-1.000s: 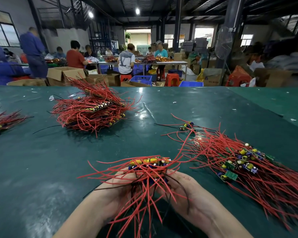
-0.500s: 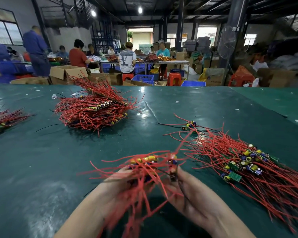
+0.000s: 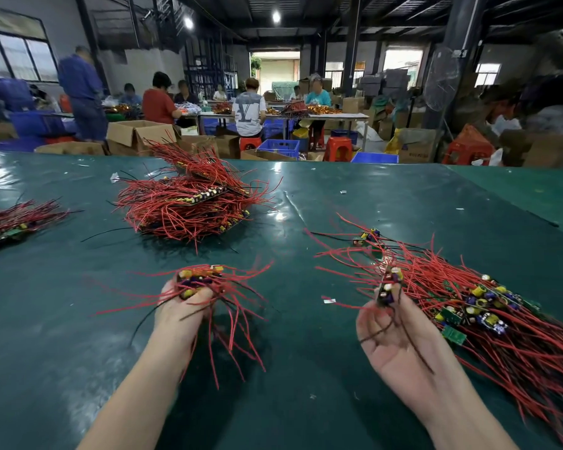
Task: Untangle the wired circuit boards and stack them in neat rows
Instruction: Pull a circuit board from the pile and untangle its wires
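**Two hands apart, each holding wired circuit boards over green table**

Lower centre of the frame: the left hand [image 3: 181, 308] grips a bundle of boards [image 3: 198, 280], fingers curled round it, with red wires fanning out sideways and hanging down past the wrist. Lower right: the right hand [image 3: 392, 329], palm up, pinches a single board [image 3: 389, 287] upright between thumb and fingertips; its red and black leads trail across the palm. The two hands are well apart.

Right edge, just beside the right hand: a loose tangled pile [image 3: 488, 306] of green boards with yellow and purple capacitors lies on the green table [image 3: 306, 368], wires spreading toward the lower right corner. A small scrap [image 3: 329, 300] lies between the hands.

Centre, farther back: a stacked heap [image 3: 192, 203] of boards and red wires. Left edge: another smaller pile [image 3: 12, 220].

Upper frame: seated workers [image 3: 247, 108] at tables, cardboard boxes [image 3: 134, 134], blue crates [image 3: 278, 147].
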`<state>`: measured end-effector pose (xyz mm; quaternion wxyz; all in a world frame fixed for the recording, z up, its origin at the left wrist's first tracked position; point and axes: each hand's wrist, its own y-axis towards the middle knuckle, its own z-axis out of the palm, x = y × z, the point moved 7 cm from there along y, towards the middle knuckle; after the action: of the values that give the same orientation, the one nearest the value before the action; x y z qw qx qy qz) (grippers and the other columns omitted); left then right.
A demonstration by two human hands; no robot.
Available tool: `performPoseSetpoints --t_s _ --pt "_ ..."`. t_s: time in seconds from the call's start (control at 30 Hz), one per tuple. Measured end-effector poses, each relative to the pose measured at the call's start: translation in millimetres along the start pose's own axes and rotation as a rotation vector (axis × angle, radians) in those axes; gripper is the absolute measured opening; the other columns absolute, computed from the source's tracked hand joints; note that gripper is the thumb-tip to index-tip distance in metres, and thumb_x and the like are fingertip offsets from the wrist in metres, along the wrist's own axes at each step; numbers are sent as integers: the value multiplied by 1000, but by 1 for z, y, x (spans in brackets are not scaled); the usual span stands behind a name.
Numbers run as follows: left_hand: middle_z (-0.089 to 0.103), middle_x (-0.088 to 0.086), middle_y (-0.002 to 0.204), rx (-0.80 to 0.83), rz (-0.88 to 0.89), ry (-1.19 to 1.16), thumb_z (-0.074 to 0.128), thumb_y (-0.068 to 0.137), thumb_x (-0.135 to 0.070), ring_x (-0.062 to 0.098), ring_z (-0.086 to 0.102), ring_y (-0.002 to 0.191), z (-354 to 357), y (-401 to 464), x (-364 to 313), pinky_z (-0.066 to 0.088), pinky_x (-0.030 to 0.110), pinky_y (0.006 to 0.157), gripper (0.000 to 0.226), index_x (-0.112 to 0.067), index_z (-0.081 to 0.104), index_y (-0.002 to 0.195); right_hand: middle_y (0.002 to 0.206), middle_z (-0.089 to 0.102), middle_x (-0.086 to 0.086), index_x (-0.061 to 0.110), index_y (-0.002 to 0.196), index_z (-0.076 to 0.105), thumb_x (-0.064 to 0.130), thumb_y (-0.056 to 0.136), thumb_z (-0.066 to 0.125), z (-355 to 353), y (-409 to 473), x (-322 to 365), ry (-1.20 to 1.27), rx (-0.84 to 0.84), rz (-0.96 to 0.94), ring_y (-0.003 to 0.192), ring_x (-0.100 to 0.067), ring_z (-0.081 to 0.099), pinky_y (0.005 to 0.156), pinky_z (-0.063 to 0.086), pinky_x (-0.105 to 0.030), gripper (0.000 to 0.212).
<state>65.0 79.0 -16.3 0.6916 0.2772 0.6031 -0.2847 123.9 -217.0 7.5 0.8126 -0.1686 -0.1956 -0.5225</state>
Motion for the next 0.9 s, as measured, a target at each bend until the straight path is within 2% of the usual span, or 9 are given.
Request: performPoseSetpoints --t_s 0.07,0.17,0.27,0.37,0.43,0.53,0.6,0.77,0.9 --pt "67 10 100 -49 103 121 76 75 -17 26 63 89 -5 1 -9 51 42 82 45 -13 52 113 73 70 1 13 67 76 20 23 101 2 -3 3 -7 -19 -15 62 -10 67 66 58 -26 50" --pt "62 16 117 -82 64 444 65 86 -19 33 58 111 -9 8 -11 41 44 102 37 -7 50 118 73 69 0 12 65 75 21 57 82 -4 -1 2 7 -85 -21 61 -11 67 62 58 -26 14" --pt "38 17 143 -166 63 921 63 80 -36 40 40 123 -15 10 -14 32 41 107 61 -1 52 129 71 69 -1 13 64 75 23 53 78 -2 -3 -4 -13 -89 11 60 -12 67 60 57 -26 16" --pt "28 22 147 -329 223 1016 77 71 -26 39 26 132 -18 -2 -35 24 52 109 91 -5 32 147 72 70 -1 13 66 76 23 51 78 -1 -6 -6 -46 -114 20 60 -12 67 60 58 -27 18" --pt "23 15 152 -295 374 1095 78 69 -15 33 18 139 -10 -7 -44 15 52 112 95 -19 29 150 71 69 -2 12 66 76 23 52 78 -2 -7 -9 -84 -130 30 60 -12 67 59 58 -27 18" --pt "33 9 150 -148 611 1247 65 56 12 29 22 142 11 -16 -51 4 52 114 90 -27 51 137 68 69 -2 12 61 76 21 59 74 0 -8 -16 -135 -128 67 58 -12 67 60 59 -26 10" --pt "49 3 140 -46 670 1307 62 52 15 25 34 139 19 -21 -50 0 52 115 80 -26 65 120 67 69 -5 12 57 74 17 64 69 1 -8 -20 -155 -136 80 57 -15 68 61 59 -26 10" --pt "66 1 117 102 839 1283 73 52 -1 29 53 125 38 -42 -59 6 57 114 57 -22 72 104 66 70 -7 11 56 73 12 70 66 4 -9 -24 -168 -139 84 58 -17 70 59 60 -27 15" --pt "68 -8 109 325 1073 1081 73 61 -21 18 61 113 77 -84 -68 21 46 113 37 -23 73 98 67 71 -9 9 56 74 10 70 66 7 -9 -27 -159 -129 81 58 -19 70 58 59 -27 16"
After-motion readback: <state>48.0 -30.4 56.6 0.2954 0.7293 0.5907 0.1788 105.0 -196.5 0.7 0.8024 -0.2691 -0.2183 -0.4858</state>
